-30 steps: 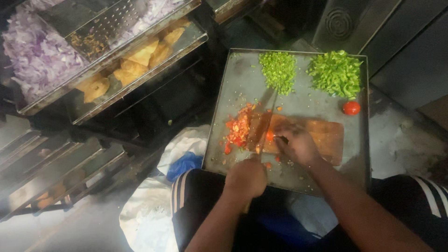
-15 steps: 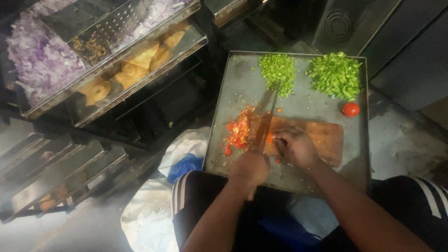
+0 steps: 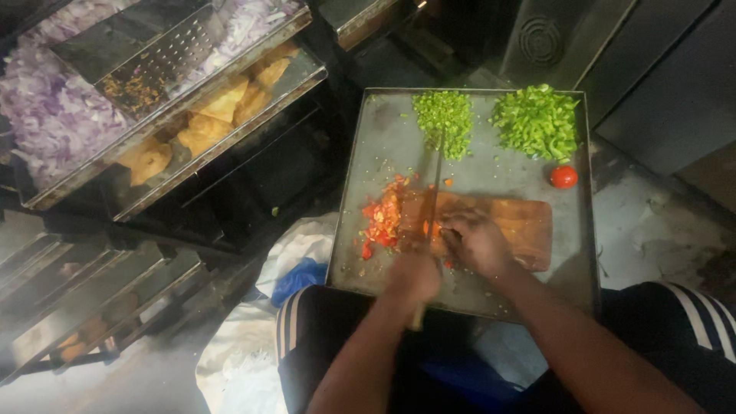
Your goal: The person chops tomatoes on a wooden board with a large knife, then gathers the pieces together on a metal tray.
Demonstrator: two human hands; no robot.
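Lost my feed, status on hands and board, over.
Left hand gripping knife, blade over wooden board. Right hand pinning tomato on board. Chopped tomato pile left of blade. Whole tomato lies clear on tray.

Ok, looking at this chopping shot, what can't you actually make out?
All in the head view:
- Knife handle: hidden inside the blurred left hand.
- What the right hand pins on the wooden board: covered by its fingers.
- Chopped red pieces: too blurred to show cut size.
- Purple onion pile: cut off by the left edge.
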